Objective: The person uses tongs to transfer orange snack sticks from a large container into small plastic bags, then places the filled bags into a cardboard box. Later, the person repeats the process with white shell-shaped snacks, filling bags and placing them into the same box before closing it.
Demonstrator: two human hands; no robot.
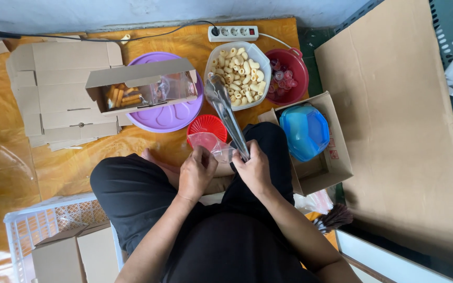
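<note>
A stack of flat cardboard blanks (53,94) is seen far to the left of the white bowl of pasta tubes (239,73), and between the two a made-up cardboard box with a clear window (142,86) is rested on a purple round lid (171,112), sticks of snack being visible inside it. Below and left of the bowl, the left hand (196,172) is curled, its thumb and fingers pinched on the edge of a small clear plastic bag (212,144), which is held open just over a red ribbed lid (205,127). Directly below the bowl, the right hand (255,169) is closed around the handle end of a pair of metal tongs (227,115) and is also pressed against the other side of the bag; the tongs are stretched up from the hand so that their tips are laid at the near rim of the bowl, over the pasta. Whether the tips are closed on anything cannot be told. Above the bowl a white power strip (233,33) is laid on the orange sheet. Touching the bowl on its right, a dark red pot of small pink pieces (288,76) is set, and below that, to the lower right of the bowl, a blue lidded container (304,131) is kept in an open carton (326,162).
</note>
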